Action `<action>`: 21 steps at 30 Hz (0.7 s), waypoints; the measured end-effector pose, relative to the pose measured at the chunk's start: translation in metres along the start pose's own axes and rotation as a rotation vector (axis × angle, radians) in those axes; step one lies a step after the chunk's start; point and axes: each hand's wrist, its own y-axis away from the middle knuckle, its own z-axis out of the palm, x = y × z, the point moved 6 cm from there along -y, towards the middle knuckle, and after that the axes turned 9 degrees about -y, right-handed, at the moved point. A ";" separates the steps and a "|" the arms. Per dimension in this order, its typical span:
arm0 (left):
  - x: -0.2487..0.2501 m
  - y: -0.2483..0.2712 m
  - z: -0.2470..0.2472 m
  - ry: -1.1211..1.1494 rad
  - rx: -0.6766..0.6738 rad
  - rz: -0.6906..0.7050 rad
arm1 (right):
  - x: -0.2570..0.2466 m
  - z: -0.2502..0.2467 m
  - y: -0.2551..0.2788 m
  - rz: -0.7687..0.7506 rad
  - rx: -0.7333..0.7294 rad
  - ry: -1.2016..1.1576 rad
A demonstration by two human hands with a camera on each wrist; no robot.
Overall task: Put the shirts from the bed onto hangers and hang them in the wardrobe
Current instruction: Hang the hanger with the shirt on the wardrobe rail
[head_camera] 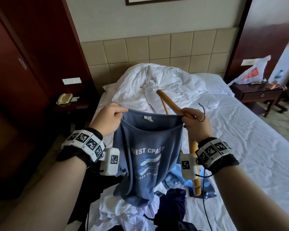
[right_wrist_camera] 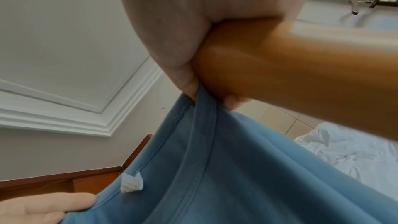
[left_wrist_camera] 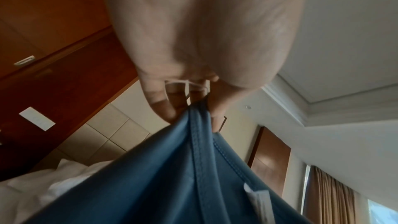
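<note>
A blue T-shirt (head_camera: 145, 157) (white "WEST COAST" print) hangs stretched open at the collar above a heap of shirts (head_camera: 140, 209) on the bed (head_camera: 250, 147); beside it, a tilted wooden hanger (head_camera: 172, 104).

A bed (head_camera: 250, 147) with white sheets and a rumpled duvet (head_camera: 160, 84) stands against a beige tiled headboard (head_camera: 157, 52). Dark wooden nightstands (head_camera: 257, 94) flank it; the left one carries a telephone (head_camera: 64, 98). Reddish wood panels (head_camera: 32, 55) line the left wall, and brown curtains (left_wrist_camera: 331, 198) hang by a bright window.
</note>
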 end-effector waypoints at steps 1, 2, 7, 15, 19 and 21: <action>0.001 0.000 -0.001 -0.036 0.017 0.000 | -0.002 0.000 0.000 -0.014 -0.001 -0.019; 0.001 -0.001 -0.003 -0.067 0.038 -0.001 | -0.004 -0.001 -0.001 -0.019 0.000 -0.050; 0.004 -0.009 -0.003 -0.094 0.032 -0.004 | -0.010 0.003 -0.007 -0.049 -0.006 -0.027; 0.013 -0.029 0.014 -0.064 -0.093 0.000 | -0.036 0.022 -0.008 -0.229 -0.086 -0.164; 0.013 -0.034 0.017 -0.034 -0.094 -0.006 | -0.055 0.033 -0.004 -0.307 -0.141 -0.269; 0.013 -0.036 0.016 -0.007 -0.089 -0.008 | -0.061 0.035 -0.004 -0.324 -0.140 -0.307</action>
